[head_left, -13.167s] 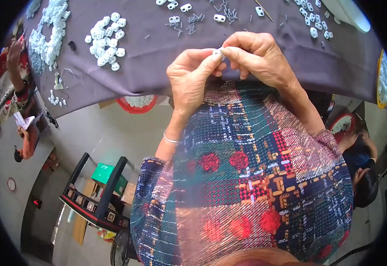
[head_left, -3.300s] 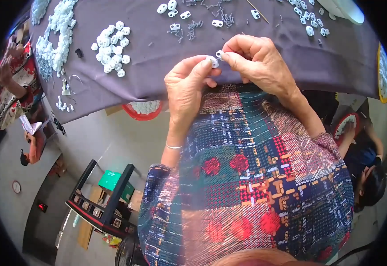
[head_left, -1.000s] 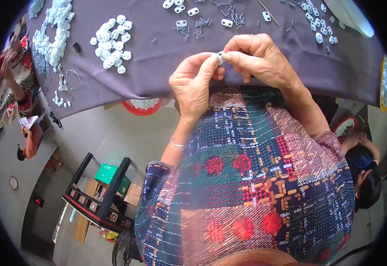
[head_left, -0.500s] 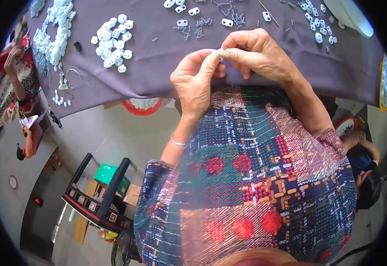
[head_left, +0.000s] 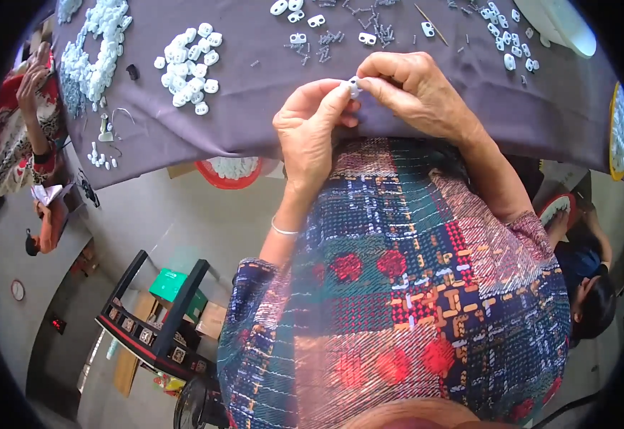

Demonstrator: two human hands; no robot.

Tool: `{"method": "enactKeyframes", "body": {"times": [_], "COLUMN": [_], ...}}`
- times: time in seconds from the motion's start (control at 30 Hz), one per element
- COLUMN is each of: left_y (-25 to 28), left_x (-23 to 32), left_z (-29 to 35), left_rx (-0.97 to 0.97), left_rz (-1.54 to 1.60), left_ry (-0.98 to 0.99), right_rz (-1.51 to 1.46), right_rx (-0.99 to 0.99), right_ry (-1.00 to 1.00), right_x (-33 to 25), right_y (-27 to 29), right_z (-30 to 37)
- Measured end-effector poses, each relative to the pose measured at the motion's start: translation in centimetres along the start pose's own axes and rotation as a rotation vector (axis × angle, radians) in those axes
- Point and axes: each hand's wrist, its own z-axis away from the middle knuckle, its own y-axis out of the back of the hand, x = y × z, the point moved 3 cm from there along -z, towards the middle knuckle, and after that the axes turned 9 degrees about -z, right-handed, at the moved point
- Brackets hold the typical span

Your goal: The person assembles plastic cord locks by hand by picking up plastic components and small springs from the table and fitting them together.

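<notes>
Between my two hands, over the table's near edge, is a small white two-hole cord lock. My left hand pinches it between thumb and fingers from the left. My right hand has thumb and forefinger closed on its right end. Just beyond lie small metal springs in loose clusters. Scattered among them are white two-hole pieces like the one I hold. A rounded pile of white pieces rests to the left of my hands.
A dark cloth covers the table. At the far left is a larger white heap; a thin pointed stick and a white container lie to the right. A red basin stands below the edge. Other people sit on both sides.
The cord lock has turned so its holes show more plainly. My right fingers have shifted slightly on it; both hands stay in nearly the same place.
</notes>
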Motion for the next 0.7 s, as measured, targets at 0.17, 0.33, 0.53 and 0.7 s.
{"method": "enactKeyframes", "body": {"times": [0.17, 0.33, 0.53, 0.7], "left_y": [-0.2, -0.2, -0.1, -0.4], "left_x": [-0.1, -0.8, -0.9, -0.8], "left_z": [0.6, 1.0, 0.8, 0.7], "left_rx": [0.027, 0.104, 0.116, 0.121], "left_rz": [-0.126, -0.070, -0.107, -0.116], "left_ry": [-0.024, -0.072, -0.108, -0.140], "right_rz": [0.078, -0.009, -0.038, -0.160], "right_rx": [-0.051, -0.041, -0.047, -0.099], "right_ry": [0.019, -0.105, -0.134, -0.315], "right_x": [-0.2, -0.6, -0.1, 0.3], "right_y": [0.0, -0.3, -0.4, -0.8], "right_z": [0.1, 0.3, 0.3, 0.1]}}
